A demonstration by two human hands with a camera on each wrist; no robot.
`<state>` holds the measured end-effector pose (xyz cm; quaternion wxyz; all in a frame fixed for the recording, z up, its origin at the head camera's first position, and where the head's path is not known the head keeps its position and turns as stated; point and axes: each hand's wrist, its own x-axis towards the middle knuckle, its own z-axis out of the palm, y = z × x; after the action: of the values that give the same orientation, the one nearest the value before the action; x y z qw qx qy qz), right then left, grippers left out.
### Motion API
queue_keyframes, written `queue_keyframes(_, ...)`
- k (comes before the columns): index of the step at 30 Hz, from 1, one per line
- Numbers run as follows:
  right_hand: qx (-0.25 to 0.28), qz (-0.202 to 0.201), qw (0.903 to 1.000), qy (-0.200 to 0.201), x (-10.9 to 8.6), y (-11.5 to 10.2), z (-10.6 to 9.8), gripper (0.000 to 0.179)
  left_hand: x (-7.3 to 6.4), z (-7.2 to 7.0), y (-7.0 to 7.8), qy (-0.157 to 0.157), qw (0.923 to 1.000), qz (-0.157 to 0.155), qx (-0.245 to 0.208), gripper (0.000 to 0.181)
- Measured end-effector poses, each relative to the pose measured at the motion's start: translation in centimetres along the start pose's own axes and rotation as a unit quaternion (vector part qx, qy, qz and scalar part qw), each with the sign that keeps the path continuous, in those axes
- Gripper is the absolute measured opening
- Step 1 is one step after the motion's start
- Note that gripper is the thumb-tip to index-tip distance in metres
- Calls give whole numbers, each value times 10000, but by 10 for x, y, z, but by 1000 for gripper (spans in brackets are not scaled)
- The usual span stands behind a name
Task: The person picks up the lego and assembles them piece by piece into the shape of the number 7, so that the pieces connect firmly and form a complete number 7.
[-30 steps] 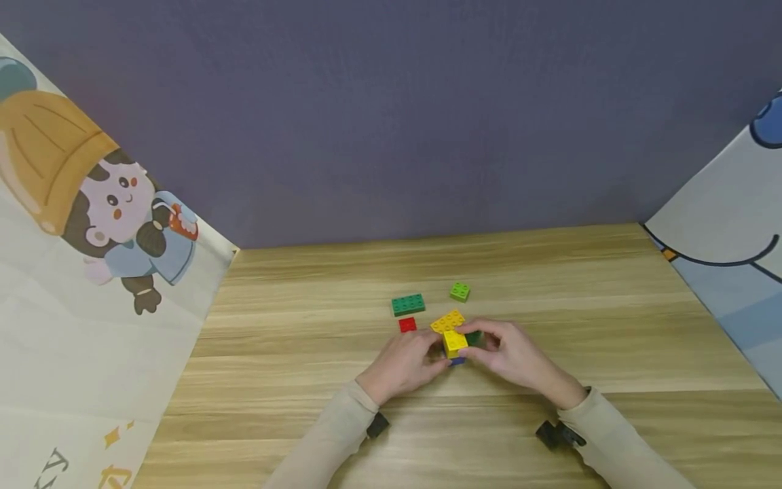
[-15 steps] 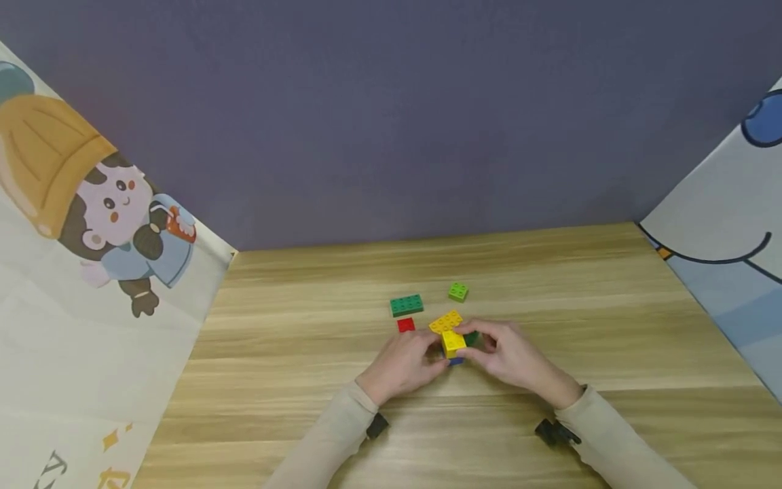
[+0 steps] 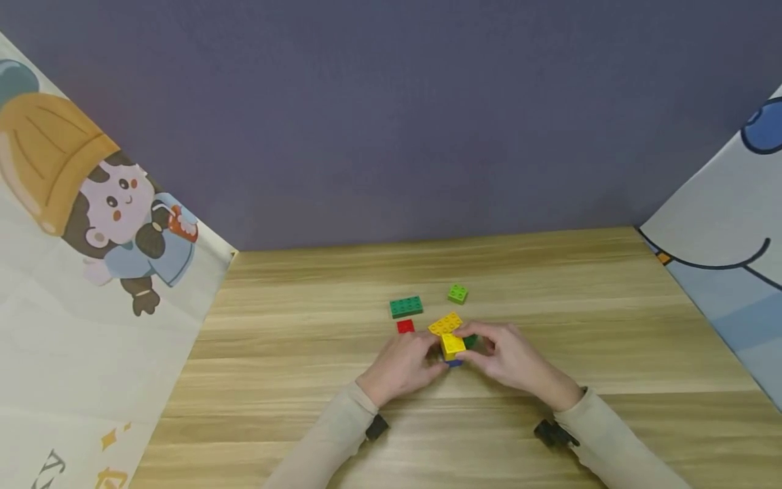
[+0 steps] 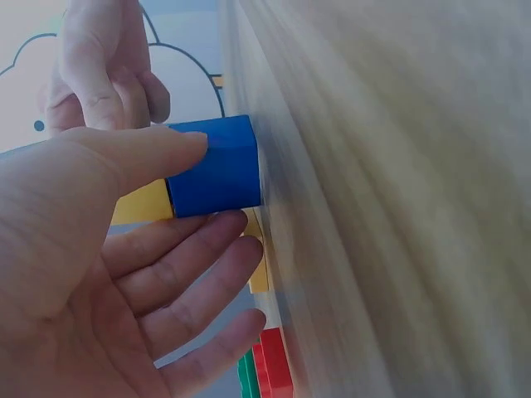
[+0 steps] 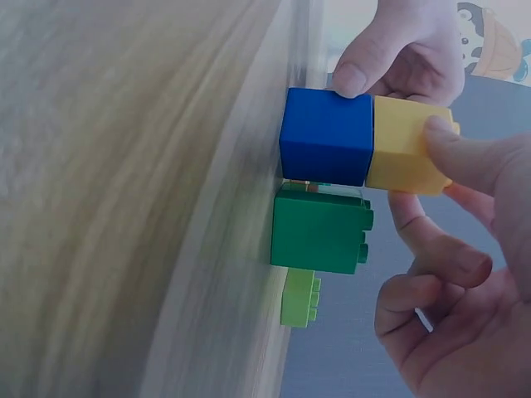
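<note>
A yellow building block [image 5: 405, 143] sits on top of a blue building block [image 5: 327, 137], the two faces meeting flush in the right wrist view. My left hand [image 3: 400, 365] pinches the blue block between thumb and fingertips, low against the wooden tabletop. The thumb and fingers of my right hand [image 3: 518, 358] grip the yellow block from the other side. From the head view, mostly the yellow block's top shows, with a sliver of blue beneath. A dark green block [image 5: 315, 232] stands upright just beside the stack, partly hidden behind my right fingers in the head view.
Just beyond the stack lies a yellow studded brick [image 3: 445, 322]. A red brick [image 3: 406, 327] and a long green brick [image 3: 406, 307] lie to its left. A small lime green brick [image 3: 457, 294] is farther back on the wooden table [image 3: 275, 380].
</note>
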<state>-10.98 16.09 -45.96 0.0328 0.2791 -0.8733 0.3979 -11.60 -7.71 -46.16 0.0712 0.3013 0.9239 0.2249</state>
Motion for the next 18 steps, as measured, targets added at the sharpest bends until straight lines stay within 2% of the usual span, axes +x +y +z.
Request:
queue_keyframes(6,-8,38,10000,-57,1,-1,-1,27,0,-2,0,23,9999,-60,-143,31)
queue_keyframes(13,20,168,9999,-8,-3,0,1,27,-2,-9,1,588,9972,246,-381,42)
queue_keyframes(18,86,99,9999,99,-4,3,3,27,-3,-9,1,647,9959,243,-586,42)
